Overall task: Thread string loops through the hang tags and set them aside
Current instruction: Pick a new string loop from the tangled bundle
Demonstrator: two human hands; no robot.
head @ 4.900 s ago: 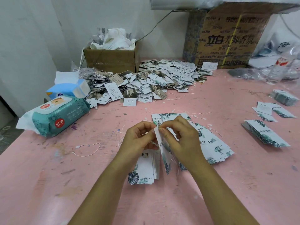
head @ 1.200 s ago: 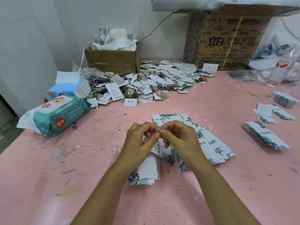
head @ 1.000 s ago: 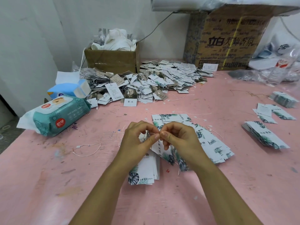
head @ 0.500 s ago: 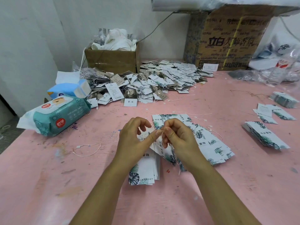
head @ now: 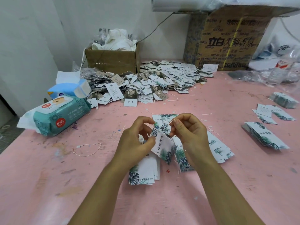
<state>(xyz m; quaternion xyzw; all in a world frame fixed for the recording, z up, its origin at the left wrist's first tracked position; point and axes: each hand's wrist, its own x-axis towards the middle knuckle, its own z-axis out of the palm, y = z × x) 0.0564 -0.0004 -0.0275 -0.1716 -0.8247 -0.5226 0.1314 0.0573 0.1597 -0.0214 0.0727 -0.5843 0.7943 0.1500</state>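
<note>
Above the pink table (head: 211, 184) my left hand (head: 136, 142) pinches the top corner of a white hang tag (head: 162, 146) printed with green leaves. My right hand (head: 188, 133) pinches a thin white string (head: 170, 123) at the tag's top. More leaf-print tags hang below my right hand (head: 182, 159). A small stack of tags (head: 144, 172) lies under my left wrist. A fanned row of tags (head: 220, 150) spreads to the right behind my hands.
A large heap of mixed tags with strings (head: 146, 83) fills the back. A wet-wipe pack (head: 55, 116) and tissue box (head: 71, 90) sit left. Cardboard boxes (head: 112, 60) (head: 227, 41) stand behind. More tag stacks (head: 264, 137) (head: 283, 99) lie right. A loose string loop (head: 89, 148) lies left.
My hands have drawn apart; the right hand has pulled the string up and to the right, and the tag now hangs tilted between them.
</note>
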